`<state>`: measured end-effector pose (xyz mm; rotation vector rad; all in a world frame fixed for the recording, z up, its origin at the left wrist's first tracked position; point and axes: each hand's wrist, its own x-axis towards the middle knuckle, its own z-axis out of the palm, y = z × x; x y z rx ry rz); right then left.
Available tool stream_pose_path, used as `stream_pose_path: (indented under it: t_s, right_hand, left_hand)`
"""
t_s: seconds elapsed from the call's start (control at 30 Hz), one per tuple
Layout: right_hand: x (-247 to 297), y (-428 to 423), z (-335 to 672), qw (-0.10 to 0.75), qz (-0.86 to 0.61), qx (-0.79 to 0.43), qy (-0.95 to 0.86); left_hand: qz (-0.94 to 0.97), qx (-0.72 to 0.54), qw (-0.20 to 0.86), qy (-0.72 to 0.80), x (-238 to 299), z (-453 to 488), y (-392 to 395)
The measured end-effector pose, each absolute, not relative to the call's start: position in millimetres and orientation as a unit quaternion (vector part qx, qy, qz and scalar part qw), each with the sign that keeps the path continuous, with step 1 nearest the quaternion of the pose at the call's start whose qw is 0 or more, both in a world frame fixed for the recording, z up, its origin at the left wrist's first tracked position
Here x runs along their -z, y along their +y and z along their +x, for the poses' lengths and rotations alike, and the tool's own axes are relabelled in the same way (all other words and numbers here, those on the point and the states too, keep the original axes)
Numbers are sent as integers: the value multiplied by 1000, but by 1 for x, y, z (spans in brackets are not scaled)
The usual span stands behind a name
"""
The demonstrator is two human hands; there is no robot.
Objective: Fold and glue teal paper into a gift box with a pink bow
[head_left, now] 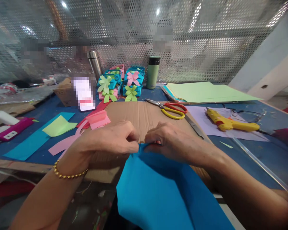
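Observation:
A large sheet of blue paper hangs from both hands over the table's front edge. My left hand pinches its top edge, and my right hand pinches the same edge just beside it. The paper puckers slightly where the fingers meet. Beneath the hands lies a brown cardboard sheet. Scissors with red and yellow handles rest on its far right part, close to a grey blade. Left of the cardboard are pink paper pieces and a folded light green piece.
Small paper boxes with flower-like bows stand at the back between a steel flask and a green tumbler. A yellow glue gun lies right, before stacked green paper. A phone leans against a carton.

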<state>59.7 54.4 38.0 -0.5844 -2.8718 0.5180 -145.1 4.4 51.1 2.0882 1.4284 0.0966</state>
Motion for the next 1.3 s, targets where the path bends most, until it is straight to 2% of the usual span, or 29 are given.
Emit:
stream_pose_path:
  t_s: [0.23,0.47,0.8,1.07,1.3]
  right_hand:
    - [-42,57,58,53,-224,-259,-938]
    - [-43,65,62,15,-231,-403,-886]
    - [-37,68,65,-31,-204,-570,-796]
    - [-39,63,66,-24,-176,-585,-791]
    - [-40,61,67,-22,-162,-597,-785]
  left_hand:
    - [786,-62,340,513,-51,-149,8]
    - [746,-96,465,467,-48,-152,13]
    - [745,-69,509,425,-56,-150,10]
    - [701,-69,543,458,-62,-146,-6]
    - [716,-51,529,454,-61,-146,-6]
